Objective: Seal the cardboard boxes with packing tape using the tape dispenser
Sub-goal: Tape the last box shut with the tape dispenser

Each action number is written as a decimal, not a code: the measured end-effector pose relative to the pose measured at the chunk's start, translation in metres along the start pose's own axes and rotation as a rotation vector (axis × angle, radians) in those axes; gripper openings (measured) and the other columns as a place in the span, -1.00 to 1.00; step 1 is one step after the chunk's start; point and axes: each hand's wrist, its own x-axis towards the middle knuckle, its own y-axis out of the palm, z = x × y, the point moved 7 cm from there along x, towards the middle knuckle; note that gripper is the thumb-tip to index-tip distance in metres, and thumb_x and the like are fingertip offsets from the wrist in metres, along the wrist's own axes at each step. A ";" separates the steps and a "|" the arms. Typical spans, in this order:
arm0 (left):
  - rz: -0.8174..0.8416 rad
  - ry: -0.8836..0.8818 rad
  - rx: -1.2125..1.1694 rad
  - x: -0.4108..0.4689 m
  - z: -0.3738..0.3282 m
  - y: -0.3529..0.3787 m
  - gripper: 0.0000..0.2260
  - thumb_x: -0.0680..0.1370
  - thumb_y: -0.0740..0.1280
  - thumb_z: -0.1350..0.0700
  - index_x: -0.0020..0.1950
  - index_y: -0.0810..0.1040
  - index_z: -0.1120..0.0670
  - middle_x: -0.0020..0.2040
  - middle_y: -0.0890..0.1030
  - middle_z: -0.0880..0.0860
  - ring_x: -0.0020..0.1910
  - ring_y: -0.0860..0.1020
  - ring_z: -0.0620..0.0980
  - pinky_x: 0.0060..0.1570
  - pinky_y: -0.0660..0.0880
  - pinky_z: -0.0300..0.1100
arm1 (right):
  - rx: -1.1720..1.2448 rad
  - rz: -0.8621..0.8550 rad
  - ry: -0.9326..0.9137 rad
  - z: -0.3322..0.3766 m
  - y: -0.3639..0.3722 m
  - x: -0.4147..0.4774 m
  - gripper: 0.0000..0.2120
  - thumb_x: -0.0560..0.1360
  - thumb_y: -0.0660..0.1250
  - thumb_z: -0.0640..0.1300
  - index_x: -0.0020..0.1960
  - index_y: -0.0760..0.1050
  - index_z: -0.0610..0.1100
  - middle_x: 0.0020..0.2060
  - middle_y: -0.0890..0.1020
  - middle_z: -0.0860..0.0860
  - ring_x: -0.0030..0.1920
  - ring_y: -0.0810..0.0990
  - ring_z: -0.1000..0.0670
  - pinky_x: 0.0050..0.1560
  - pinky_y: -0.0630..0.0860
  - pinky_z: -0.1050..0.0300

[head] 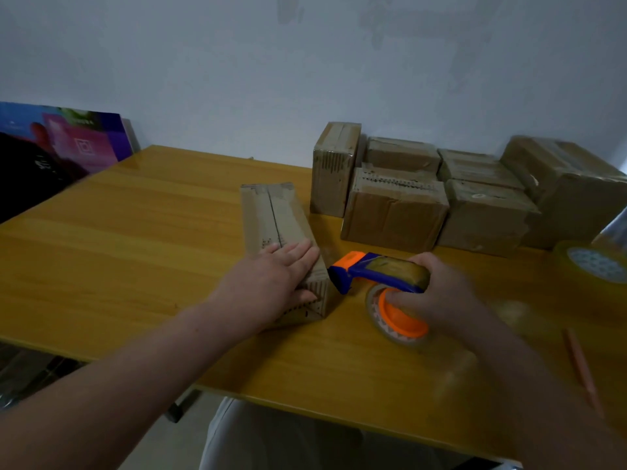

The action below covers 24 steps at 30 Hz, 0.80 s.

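those taped brown cardboard boxes at the back look done, your flat left hand pins the long unsealed-looking cardboard box, right hand gripping the blue-and-orange plastic tape dispenser

Person wearing a pale grey-white garment, its cloth creasing softly over the lap, left forearm and right forearm showing bare to the edge of view, left hand and right hand going bare too, right forearm showing blurred
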 end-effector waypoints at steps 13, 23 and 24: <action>0.005 0.186 -0.065 0.001 0.016 0.007 -0.24 0.55 0.29 -0.04 0.48 -0.24 -0.19 0.46 -0.22 -0.22 0.51 -0.10 -0.15 0.38 -0.26 -0.22 | -0.042 -0.003 0.075 -0.011 -0.017 -0.003 -0.62 0.41 0.46 -0.06 0.14 0.38 0.01 -0.15 0.50 0.06 -0.13 0.52 0.03 -0.30 0.41 0.17; 0.070 0.218 -0.172 0.001 0.035 0.002 -0.26 0.52 0.35 0.11 0.47 -0.05 -0.30 0.51 -0.09 -0.26 0.47 -0.18 -0.18 0.47 -0.23 0.00 | 0.466 0.075 -0.073 0.006 -0.013 -0.008 -0.56 0.39 0.47 -0.27 0.15 0.44 0.09 0.06 0.59 -0.01 0.08 0.58 -0.05 0.11 0.55 -0.18; 0.047 0.174 -0.221 -0.001 0.036 -0.004 -0.31 0.52 0.35 0.12 0.47 0.02 -0.28 0.50 -0.05 -0.26 0.47 -0.13 -0.20 0.47 -0.19 -0.05 | 0.471 0.072 -0.099 0.009 -0.013 -0.008 -0.55 0.39 0.48 -0.27 0.16 0.44 0.08 0.07 0.59 0.00 0.08 0.58 -0.04 0.10 0.55 -0.16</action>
